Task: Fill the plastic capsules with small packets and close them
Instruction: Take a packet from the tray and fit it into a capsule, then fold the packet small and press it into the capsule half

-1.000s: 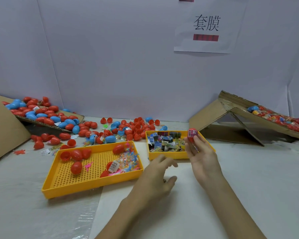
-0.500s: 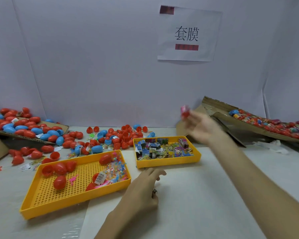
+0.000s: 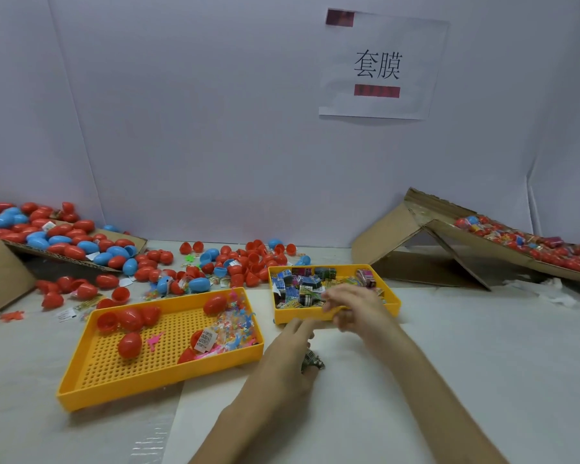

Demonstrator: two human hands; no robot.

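Note:
A small yellow tray (image 3: 393,304) holds several colourful small packets (image 3: 298,286). My right hand (image 3: 355,308) hovers over its front part, blurred, fingers stretched left above the packets, with nothing visible in them. My left hand (image 3: 288,356) rests on the white table just in front of that tray, its relaxed fingers pointing at the tray's front edge and holding nothing. To the left, a larger perforated yellow tray (image 3: 154,386) contains a few red capsules (image 3: 129,344) and a heap of clear toy packets (image 3: 235,326).
Loose red and blue capsules (image 3: 241,259) litter the table behind the trays. A cardboard sheet (image 3: 114,266) at the back left carries more. A cardboard ramp (image 3: 466,242) at the right holds filled capsules (image 3: 533,246). A paper sign (image 3: 379,65) hangs on the back wall.
My right hand held a red capsule, swung it up and right toward the cardboard ramp, and is now back over the small tray without it. My left hand barely moved.

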